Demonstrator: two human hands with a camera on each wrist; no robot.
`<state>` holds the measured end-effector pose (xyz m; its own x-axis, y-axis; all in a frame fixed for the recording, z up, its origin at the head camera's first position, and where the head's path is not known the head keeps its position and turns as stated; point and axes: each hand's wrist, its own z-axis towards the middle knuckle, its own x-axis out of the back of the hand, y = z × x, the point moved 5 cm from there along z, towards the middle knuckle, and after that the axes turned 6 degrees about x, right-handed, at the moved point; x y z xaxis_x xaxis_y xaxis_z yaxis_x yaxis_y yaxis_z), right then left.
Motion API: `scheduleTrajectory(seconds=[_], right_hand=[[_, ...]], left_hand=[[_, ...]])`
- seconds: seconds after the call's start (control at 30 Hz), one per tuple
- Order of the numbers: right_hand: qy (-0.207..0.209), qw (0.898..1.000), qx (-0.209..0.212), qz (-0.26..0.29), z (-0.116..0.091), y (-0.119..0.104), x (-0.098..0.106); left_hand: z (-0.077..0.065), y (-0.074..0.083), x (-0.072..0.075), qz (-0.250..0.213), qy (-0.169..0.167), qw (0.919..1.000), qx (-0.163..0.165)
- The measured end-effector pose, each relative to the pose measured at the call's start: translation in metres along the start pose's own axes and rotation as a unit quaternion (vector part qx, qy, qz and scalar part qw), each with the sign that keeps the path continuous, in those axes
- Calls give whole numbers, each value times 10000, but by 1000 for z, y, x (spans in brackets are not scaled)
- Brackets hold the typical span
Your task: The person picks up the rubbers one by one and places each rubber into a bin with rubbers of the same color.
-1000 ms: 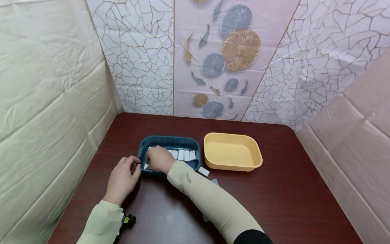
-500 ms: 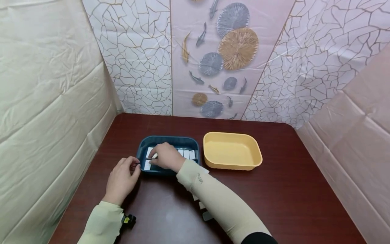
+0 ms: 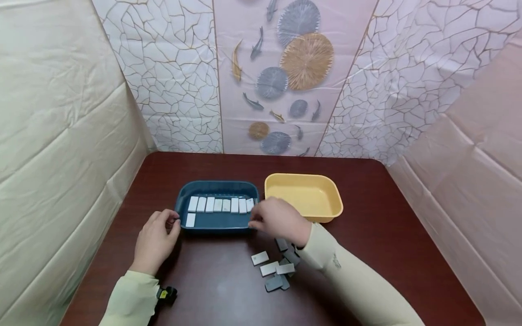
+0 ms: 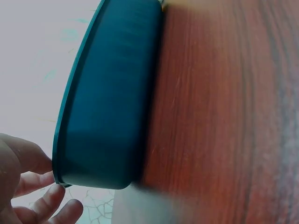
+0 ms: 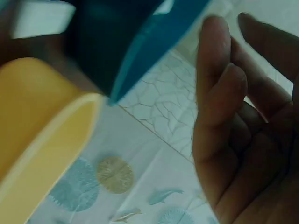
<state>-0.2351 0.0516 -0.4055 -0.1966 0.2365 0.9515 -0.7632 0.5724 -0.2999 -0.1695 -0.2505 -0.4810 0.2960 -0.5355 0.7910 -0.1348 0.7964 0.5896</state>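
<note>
A dark blue tray (image 3: 222, 222) holds a row of small white rectangular tiles (image 3: 210, 204) along its far side. One more white tile (image 3: 190, 220) lies in front of the row's left end. My left hand (image 3: 152, 244) pinches the tray's rim at the near left corner; its thumb and fingertips meet that rim in the left wrist view. Over the tray's right end hovers my right hand (image 3: 281, 219), fingers loosely curved. In the right wrist view nothing shows between the right hand's fingers (image 5: 217, 51). That hand overlaps the row's right end in the head view.
Right of the blue tray stands a yellow tray (image 3: 303, 174), partly covered by the right hand. Several loose tiles lie heaped before them, some white (image 3: 259, 258), some grey (image 3: 274, 284). Fabric walls (image 3: 183, 81) enclose the table's sides and back.
My right hand has left the lone front tile and moved right across the blue tray, uncovering the row and the loose heap. The left hand stays at the rim. The head view has shifted slightly.
</note>
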Motion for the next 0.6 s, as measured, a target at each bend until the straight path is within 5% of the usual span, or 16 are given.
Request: scheduleTrajectory(seconds=[0.23, 0.6], right_hand=[[-271, 9955, -602, -679, -41, 4, -51], [-575, 9839, -1095, -1289, -50, -5, -89]], left_hand=[[1, -1, 1, 1, 74, 10000, -7], [4, 9, 1, 19, 177, 9997, -190]])
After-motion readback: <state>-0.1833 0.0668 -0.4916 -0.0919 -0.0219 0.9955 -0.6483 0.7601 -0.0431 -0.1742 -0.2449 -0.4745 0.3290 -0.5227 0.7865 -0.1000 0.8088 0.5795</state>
